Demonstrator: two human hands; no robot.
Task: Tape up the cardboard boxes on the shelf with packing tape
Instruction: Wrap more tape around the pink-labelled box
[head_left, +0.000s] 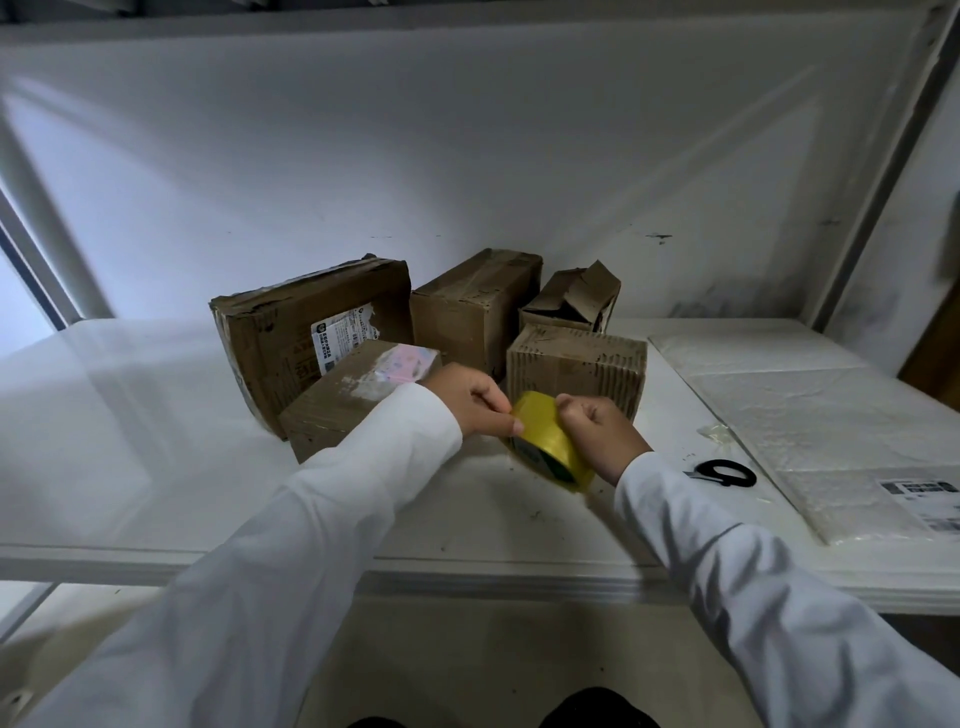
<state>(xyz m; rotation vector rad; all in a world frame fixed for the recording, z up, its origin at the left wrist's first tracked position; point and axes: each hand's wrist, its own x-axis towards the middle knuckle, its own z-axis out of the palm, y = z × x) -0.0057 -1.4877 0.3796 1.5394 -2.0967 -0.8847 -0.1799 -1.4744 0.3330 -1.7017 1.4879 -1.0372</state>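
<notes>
Item: a roll of glossy yellow packing tape, held tilted on its edge just above the white shelf board, in front of the boxes. It is gripped at its right side by the right hand, fingers curled round the rim; its upper left edge is pinched between thumb and fingers of the left hand. Both arms are clad in white sleeves.

Five worn brown cardboard boxes are grouped on the shelf: a large box with a white printed shipping label (print too small to be read), a low box with a pink label, a tall taped box, a torn-open box at the rear, and a ribbed corrugated box just behind the tape.

Black-handled scissors are laid to the right, beside a white padded mailer bearing an unreadable label
</notes>
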